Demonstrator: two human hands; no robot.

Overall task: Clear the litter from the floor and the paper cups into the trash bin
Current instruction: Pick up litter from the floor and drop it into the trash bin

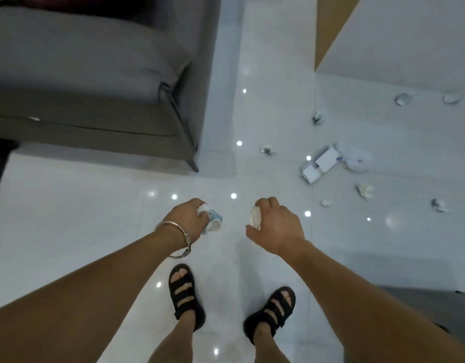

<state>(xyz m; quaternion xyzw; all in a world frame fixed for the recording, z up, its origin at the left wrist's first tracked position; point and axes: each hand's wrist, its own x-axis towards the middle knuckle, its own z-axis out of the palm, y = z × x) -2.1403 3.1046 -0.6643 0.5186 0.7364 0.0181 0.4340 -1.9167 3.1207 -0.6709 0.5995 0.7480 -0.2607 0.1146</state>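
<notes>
My left hand (pixel 188 218) grips a paper cup with a blue print (pixel 214 222), tipped on its side above the floor. My right hand (pixel 276 226) holds a plain white paper cup (pixel 255 217), its rim showing past my fingers. Litter lies on the white floor to the right: a torn white box (pixel 320 163), a clear plastic bag (pixel 358 159), and several crumpled paper scraps such as the scrap (pixel 365 190) near the box and another scrap (pixel 268 150). Two small round pieces (pixel 403 98) lie farther back. No trash bin is in view.
A grey sofa (pixel 95 74) fills the upper left, its leg (pixel 193 163) near the walkway. A white and wood cabinet (pixel 383 35) stands at the upper right. My sandalled feet (pixel 185 292) stand on the glossy tiles below my hands.
</notes>
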